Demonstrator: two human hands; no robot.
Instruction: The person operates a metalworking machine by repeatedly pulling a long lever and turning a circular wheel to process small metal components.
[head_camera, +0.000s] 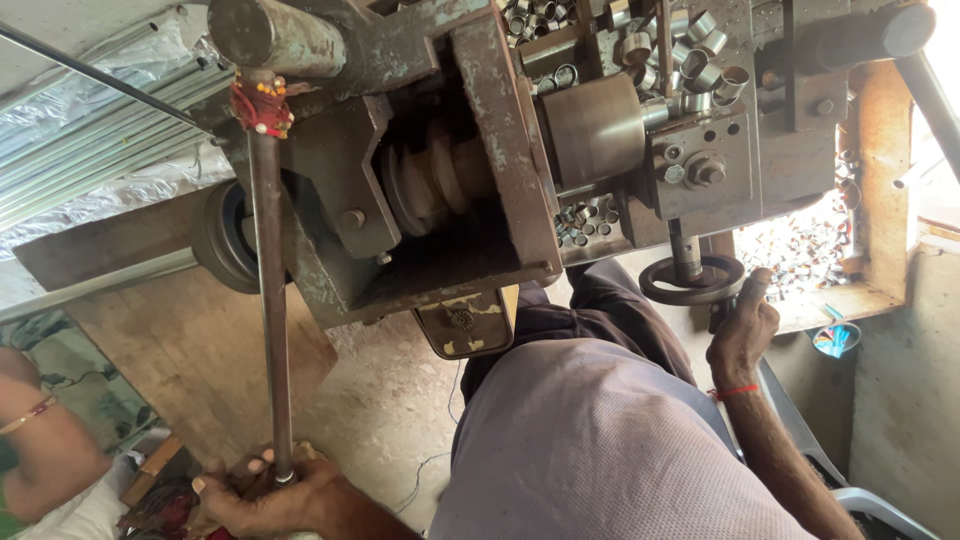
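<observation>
— So, where's the long lever (270, 300)?
— Running from the lathe (450, 150) toward seven o'clock, its lower end clenched in the left hand (265, 495).
— And the handwheel (692, 280)?
— At three o'clock; the right hand (742, 330) grips its rim.

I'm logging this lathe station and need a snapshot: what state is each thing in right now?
Left hand: closed around the long lever's lower end.
Long lever: gripped, red thread tied near its top.
Right hand: resting on the handwheel's rim.
Handwheel: touched by that hand.
Chuck: whether it spins cannot be told.
Cut metal rings: loose, heaped on the machine.
</observation>
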